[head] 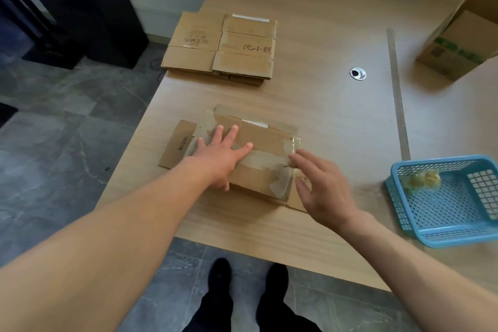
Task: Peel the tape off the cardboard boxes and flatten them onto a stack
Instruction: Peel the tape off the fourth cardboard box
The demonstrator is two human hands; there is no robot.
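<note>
Head view: my left hand [222,155] lies flat and open on the box [258,137]. My right hand [320,186], open, reaches for the tape [292,144]. It looks thin and sticky; I would pick its loose end.

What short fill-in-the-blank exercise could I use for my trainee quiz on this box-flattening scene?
1. The left hand presses flat on the taped brown cardboard box with its fingers ____.
2. The crumpled ball of clear tape lies inside the ____ plastic basket.
3. The stack of flattened cardboard boxes sits at the table's ____ edge.
4. The right hand is at the box's ____ end.

Missing words: spread; blue; left; right
</note>
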